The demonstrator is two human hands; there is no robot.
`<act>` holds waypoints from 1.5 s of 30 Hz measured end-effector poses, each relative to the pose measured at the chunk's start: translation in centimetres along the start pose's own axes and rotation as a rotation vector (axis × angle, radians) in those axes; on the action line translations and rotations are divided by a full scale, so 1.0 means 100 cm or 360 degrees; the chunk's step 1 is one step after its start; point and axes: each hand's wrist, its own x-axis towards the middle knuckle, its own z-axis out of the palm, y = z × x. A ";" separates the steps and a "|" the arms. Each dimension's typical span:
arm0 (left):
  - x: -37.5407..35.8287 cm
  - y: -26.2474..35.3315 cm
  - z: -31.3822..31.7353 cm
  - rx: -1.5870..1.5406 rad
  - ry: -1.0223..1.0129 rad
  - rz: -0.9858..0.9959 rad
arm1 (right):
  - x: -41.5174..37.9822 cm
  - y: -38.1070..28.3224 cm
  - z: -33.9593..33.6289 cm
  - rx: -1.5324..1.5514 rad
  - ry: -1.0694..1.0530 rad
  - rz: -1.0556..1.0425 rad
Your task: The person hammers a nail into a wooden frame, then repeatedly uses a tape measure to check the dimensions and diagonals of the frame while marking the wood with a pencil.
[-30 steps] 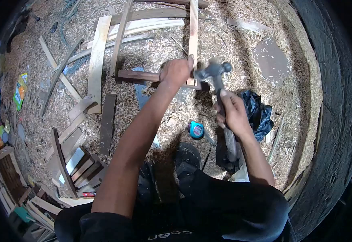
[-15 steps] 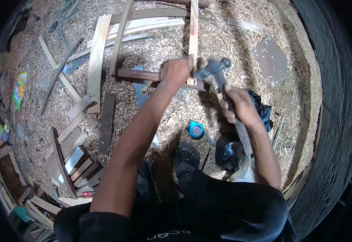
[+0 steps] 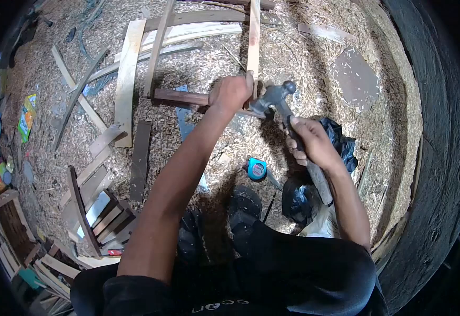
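My left hand point(image 3: 231, 92) is wrapped round a reddish-brown wooden crosspiece point(image 3: 180, 97), near where it meets a pale upright slat point(image 3: 253, 45). A second slat point(image 3: 159, 50) meets the crosspiece at its left end. In my right hand point(image 3: 311, 141) is the handle of a hammer point(image 3: 277, 98). The hammer's head is at the crosspiece's right end, just right of my left hand; whether it touches the wood cannot be made out. My left palm and the wood under it are hidden.
Wood shavings cover the ground. A blue tape measure point(image 3: 256, 169) lies before my feet, with black plastic bags point(image 3: 299, 201) to its right. Loose boards point(image 3: 130, 84) and curved slats lie at the left. A wooden frame point(image 3: 14, 226) stands lower left, and a dark wall point(image 3: 435, 158) runs along the right.
The hammer's head has moved slightly down and left, towards the crosspiece's right end, and my right hand has shifted a little with it. My left hand has stayed in place.
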 end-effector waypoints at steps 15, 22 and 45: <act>-0.003 -0.001 -0.004 0.0038 -0.0063 0.0022 | 0.008 0.023 0.002 -0.0267 0.0110 -0.0029; -0.005 -0.004 -0.003 -0.0029 -0.0040 0.0028 | 0.008 0.020 0.002 -0.0094 0.0095 -0.0104; -0.004 -0.004 -0.001 0.0044 -0.0036 0.0024 | 0.002 0.006 0.004 -0.0016 0.0309 -0.0265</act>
